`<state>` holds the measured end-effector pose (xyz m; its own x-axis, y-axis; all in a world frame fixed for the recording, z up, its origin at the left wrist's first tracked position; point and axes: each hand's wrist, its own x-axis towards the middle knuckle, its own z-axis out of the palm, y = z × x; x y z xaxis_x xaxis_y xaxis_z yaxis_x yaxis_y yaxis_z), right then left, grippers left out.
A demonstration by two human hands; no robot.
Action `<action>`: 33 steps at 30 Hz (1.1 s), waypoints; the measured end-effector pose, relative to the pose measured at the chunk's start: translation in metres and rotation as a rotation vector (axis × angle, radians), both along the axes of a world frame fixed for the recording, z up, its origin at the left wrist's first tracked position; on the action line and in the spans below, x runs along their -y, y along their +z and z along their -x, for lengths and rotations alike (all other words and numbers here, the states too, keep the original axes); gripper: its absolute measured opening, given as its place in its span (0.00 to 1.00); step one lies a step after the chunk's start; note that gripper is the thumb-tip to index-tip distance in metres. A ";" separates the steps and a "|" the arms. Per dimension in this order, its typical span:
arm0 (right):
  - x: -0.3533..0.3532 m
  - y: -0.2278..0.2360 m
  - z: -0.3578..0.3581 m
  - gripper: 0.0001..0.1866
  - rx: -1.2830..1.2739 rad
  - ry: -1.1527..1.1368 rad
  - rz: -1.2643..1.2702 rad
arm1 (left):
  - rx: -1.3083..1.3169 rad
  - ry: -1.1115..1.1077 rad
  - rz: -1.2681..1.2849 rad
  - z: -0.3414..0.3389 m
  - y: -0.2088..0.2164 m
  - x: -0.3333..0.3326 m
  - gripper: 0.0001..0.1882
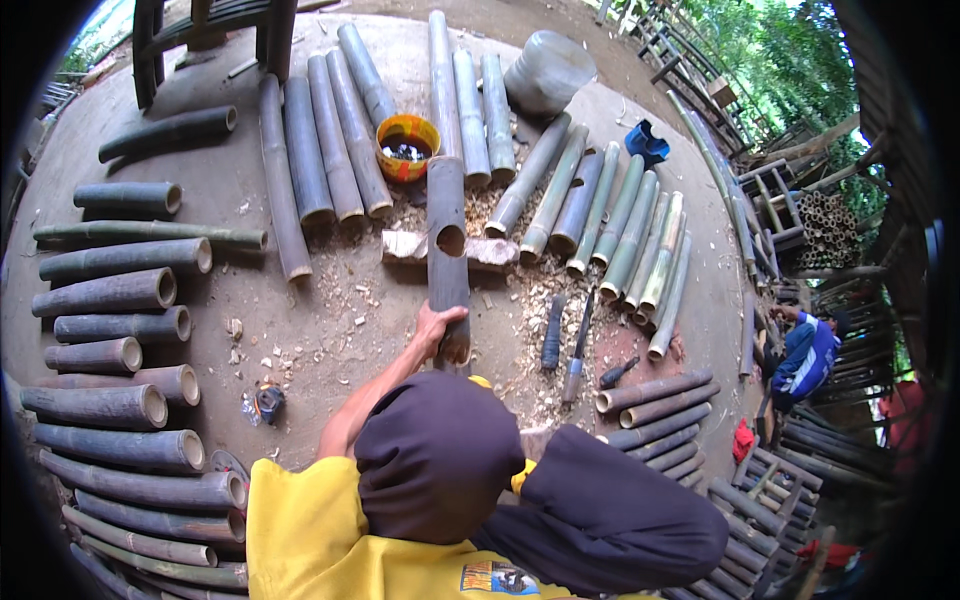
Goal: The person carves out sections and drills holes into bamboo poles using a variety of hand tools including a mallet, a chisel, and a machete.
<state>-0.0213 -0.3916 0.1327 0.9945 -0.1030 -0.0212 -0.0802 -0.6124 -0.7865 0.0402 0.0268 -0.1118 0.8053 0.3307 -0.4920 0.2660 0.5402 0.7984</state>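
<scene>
A dark bamboo pole (447, 240) with a round hole cut in its side lies lengthwise on the ground, its middle resting across a rough wooden block (405, 247). The left hand (437, 330) grips the pole's near end, fingers (450, 314) wrapped around it. The right hand is hidden behind a dark knee, so its state cannot be told. Just right of the pole's near end, among wood chips, lie a dark-handled tool (553, 333), a long chisel (578, 350) and a smaller knife (616, 373). Beyond the pole's far end sits an orange bowl (407, 147). Cut bamboo sections (110, 293) are stacked well to the pole's left, greener poles (630, 235) to its right.
</scene>
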 end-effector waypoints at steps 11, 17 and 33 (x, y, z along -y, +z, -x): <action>0.015 -0.080 -0.022 0.20 -0.120 0.007 -0.161 | 0.615 -0.073 -0.212 0.005 0.190 -0.052 0.28; -0.017 -0.168 -0.027 0.20 -0.299 0.072 -0.328 | 0.600 -0.131 -0.355 -0.024 0.279 -0.081 0.41; -0.119 -0.159 -0.082 0.16 -0.271 0.338 -0.198 | 0.587 -0.119 -0.197 -0.011 0.172 -0.010 0.39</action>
